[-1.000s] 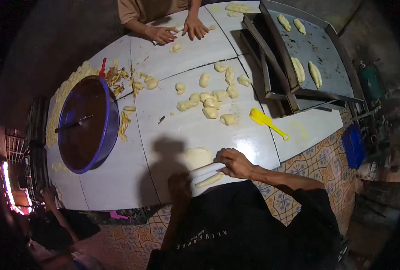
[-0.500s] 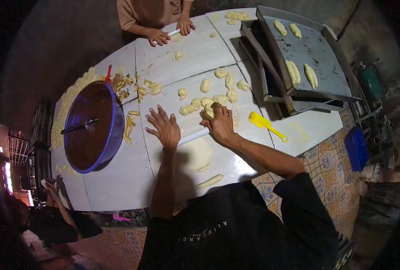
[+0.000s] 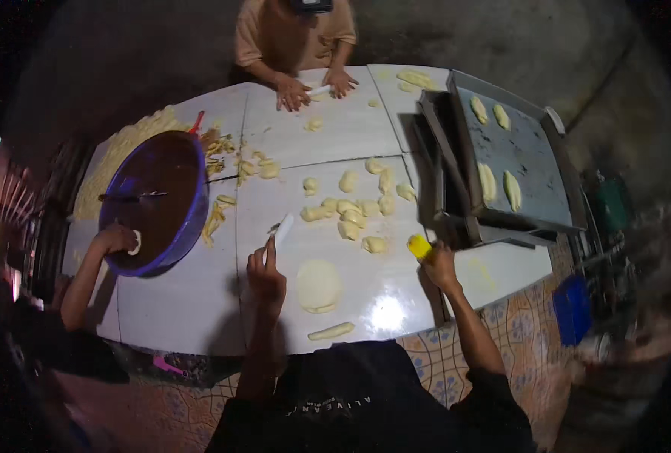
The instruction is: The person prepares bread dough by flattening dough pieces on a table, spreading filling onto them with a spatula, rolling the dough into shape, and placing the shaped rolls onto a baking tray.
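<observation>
In my left hand is the near end of a white rolling pin, which slants up and away over the table. My right hand has its fingers closed around a yellow plastic spatula close to the table's right part. Between my hands lies a flat round sheet of dough. Nearer to me is a rolled dough stick. Several dough lumps are clustered beyond the sheet, and one single dough ball sits just left of the spatula.
At right, stacked metal trays carry shaped dough pieces. A big purple basin of brown filling stands left, with a co-worker's hand holding dough over it. Another person's hands work a rolling pin across the table. Dough pieces line the far left.
The rolling pin came off the dough sheet and swung left in my left hand. My right hand left the pin and took up the spatula. The left co-worker's hand reached over the basin.
</observation>
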The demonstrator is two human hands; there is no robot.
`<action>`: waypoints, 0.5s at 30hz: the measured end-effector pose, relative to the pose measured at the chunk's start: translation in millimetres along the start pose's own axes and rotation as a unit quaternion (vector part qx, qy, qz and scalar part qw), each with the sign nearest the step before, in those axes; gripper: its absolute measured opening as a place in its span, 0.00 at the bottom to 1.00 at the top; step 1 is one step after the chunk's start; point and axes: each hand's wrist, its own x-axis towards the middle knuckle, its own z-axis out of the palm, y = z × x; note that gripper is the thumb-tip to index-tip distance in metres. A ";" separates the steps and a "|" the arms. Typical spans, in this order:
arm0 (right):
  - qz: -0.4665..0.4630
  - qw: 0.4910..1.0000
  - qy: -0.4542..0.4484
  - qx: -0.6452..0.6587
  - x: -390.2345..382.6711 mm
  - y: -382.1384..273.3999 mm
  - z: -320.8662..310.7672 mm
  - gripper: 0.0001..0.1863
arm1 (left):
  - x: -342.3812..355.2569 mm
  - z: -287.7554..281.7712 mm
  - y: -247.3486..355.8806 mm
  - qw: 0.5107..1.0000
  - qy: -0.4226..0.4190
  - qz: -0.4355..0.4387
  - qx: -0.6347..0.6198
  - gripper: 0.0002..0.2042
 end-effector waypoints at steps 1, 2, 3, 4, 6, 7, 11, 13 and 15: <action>0.025 0.999 -0.020 0.008 -2.1 7.8 1.4 0.19 | -8.4 -7.3 -13.3 1.000 0.015 -0.022 0.013 0.38; 0.047 0.998 -0.040 0.013 -2.0 11.9 3.8 0.17 | -16.4 -10.6 -23.8 0.998 0.025 -0.039 0.051 0.37; -0.002 0.993 -0.027 0.115 -3.1 -6.0 6.1 0.15 | -27.1 -19.4 -40.3 0.992 0.034 -0.065 0.099 0.35; -0.050 0.975 -0.022 0.217 1.9 -24.5 -2.6 0.13 | -34.9 -21.4 -57.1 0.986 0.053 -0.102 0.120 0.35; -0.007 0.977 -0.100 0.187 24.9 -67.5 -0.9 0.13 | -56.3 -22.9 -92.7 0.982 0.022 -0.135 0.131 0.31; -0.193 0.967 -0.034 0.163 35.6 -110.5 -2.8 0.13 | -64.4 -26.2 -99.5 0.983 0.025 -0.164 0.080 0.28; -0.321 0.903 -0.228 0.172 91.8 -276.2 -6.6 0.13 | -61.0 -64.8 -69.4 0.986 0.089 -0.136 0.041 0.26; -0.386 0.875 -0.253 0.149 113.6 -364.0 -9.8 0.14 | -80.2 -76.1 -49.2 0.985 0.080 -0.151 -0.010 0.25; -0.498 0.824 -0.254 0.089 136.3 -445.9 17.4 0.15 | -125.7 -71.6 -35.5 0.970 0.087 -0.219 0.050 0.24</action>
